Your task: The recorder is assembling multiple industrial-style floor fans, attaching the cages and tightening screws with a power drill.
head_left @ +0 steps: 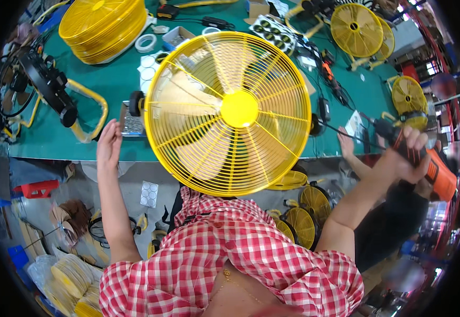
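Note:
A round yellow fan [280, 174] stands upright on the bench in front of me, its wire guard covering pale blades and a bright yellow hub. To its left, beside a small box of screws [133, 126], is my left hand [109, 147]. Its fingers are drawn together at the tips; whether something small is between them cannot be made out. Out to the far right, my right hand [412, 147] grips an orange and black power screwdriver [442, 177], slightly blurred. A black knob [136, 103] sticks out at the fan's left side.
A stack of yellow fan guards [103, 31] stands at the back left, near a black fan frame [42, 79] with a yellow stand. Finished-looking fans [356, 30] sit at the back right. Another person's hand [346, 142] rests by the bench edge. More fans [298, 224] stand below.

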`<control>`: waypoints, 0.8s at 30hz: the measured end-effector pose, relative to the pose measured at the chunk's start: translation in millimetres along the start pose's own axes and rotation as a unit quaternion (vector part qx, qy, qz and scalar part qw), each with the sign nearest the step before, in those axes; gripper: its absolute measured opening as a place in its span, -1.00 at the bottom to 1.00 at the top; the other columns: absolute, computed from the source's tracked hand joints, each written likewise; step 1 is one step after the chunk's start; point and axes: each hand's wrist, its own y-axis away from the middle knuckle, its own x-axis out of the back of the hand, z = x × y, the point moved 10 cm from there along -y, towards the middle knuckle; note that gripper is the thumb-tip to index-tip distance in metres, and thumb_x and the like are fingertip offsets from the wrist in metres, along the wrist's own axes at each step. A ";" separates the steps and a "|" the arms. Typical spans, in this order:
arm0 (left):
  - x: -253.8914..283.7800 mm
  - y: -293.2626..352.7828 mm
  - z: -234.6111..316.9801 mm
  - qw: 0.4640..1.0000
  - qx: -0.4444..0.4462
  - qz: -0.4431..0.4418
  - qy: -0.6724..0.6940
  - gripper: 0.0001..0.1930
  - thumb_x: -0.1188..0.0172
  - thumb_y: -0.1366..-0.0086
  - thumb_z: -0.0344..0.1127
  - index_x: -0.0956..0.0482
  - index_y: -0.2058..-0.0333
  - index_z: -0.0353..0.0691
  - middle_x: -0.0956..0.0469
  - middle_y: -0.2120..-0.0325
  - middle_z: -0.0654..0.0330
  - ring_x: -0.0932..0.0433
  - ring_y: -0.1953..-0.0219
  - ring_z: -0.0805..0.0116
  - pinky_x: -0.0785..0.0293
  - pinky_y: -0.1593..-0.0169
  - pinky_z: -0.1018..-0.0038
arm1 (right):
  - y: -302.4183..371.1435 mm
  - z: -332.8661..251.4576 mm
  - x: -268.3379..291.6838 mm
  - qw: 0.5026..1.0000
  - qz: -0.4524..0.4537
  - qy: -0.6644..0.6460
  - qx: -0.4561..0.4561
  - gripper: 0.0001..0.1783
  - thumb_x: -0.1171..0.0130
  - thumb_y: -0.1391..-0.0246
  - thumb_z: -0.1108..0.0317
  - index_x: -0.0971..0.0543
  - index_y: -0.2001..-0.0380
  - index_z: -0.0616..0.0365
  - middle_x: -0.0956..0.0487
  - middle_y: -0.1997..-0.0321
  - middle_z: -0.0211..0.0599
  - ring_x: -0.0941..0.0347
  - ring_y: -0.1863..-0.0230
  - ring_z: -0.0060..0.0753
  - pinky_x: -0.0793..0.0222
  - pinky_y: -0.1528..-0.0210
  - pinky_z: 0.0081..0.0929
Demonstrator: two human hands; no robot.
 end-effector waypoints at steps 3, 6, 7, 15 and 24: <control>-19.9 53.3 -3.1 0.998 0.020 -0.024 0.045 -0.74 -0.05 -0.25 -0.40 -0.35 0.11 -0.39 -0.44 0.35 0.20 -0.40 0.36 0.58 -0.41 0.28 0.70 | 7.0 10.1 1.4 0.998 0.068 -0.002 -0.008 -0.55 -0.03 0.04 0.18 -0.34 0.05 0.05 -0.26 0.54 -0.40 -0.19 0.50 -0.49 -0.09 0.31 -0.41; -80.3 105.7 -28.8 0.988 0.091 -0.095 0.080 -0.81 -0.11 -0.20 -0.41 -0.40 0.23 -0.32 -0.45 0.36 0.20 -0.40 0.39 0.59 -0.39 0.34 0.73 | 38.0 26.2 -35.9 0.997 0.063 0.008 -0.052 -0.52 -0.04 0.02 0.17 -0.31 0.02 0.11 -0.24 0.58 -0.43 -0.19 0.56 -0.52 -0.10 0.40 -0.48; -97.9 119.7 -46.9 0.987 0.119 -0.103 0.045 -0.82 -0.11 -0.19 -0.43 -0.42 0.23 -0.33 -0.48 0.37 0.20 -0.44 0.39 0.56 -0.42 0.34 0.71 | 52.2 33.7 -59.1 0.997 0.051 -0.002 -0.060 -0.50 -0.05 0.01 0.15 -0.29 0.01 0.12 -0.24 0.58 -0.45 -0.17 0.59 -0.54 -0.09 0.47 -0.50; -214.2 189.5 -188.2 0.891 0.401 -0.212 0.038 -0.83 -0.12 -0.19 -0.39 -0.47 0.25 -0.31 -0.51 0.38 0.20 -0.48 0.37 0.50 -0.44 0.26 0.65 | 134.6 75.7 -140.4 0.975 -0.055 -0.107 -0.188 -0.33 -0.25 0.09 0.27 -0.15 -0.06 0.06 -0.42 0.59 -0.27 -0.39 0.64 -0.31 -0.37 0.52 -0.34; -226.1 203.4 -202.2 0.862 0.438 -0.235 0.095 -0.85 -0.11 -0.20 -0.38 -0.50 0.27 -0.31 -0.53 0.40 0.21 -0.50 0.36 0.53 -0.46 0.25 0.66 | 159.5 92.8 -142.0 0.962 -0.031 -0.129 -0.239 -0.37 -0.21 0.14 0.37 -0.16 -0.01 -0.01 -0.43 0.54 -0.24 -0.40 0.58 -0.29 -0.38 0.41 -0.29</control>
